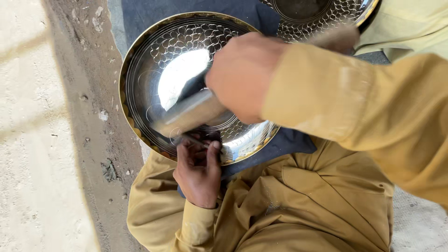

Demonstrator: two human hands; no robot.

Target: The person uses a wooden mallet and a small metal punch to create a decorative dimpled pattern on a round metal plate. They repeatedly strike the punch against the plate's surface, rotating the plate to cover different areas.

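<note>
Polished metal, the scale-patterned bowl (154, 70) on the dark cloth (289, 144) over the person's lap looks thin, stiff, slick and easily dented, so the left hand (198, 170) pinches a punch (198, 140) near its rim while the right hand (242, 74) closes around a hammer (193, 112).

No packages, labels, signs or screens appear in this view.
</note>
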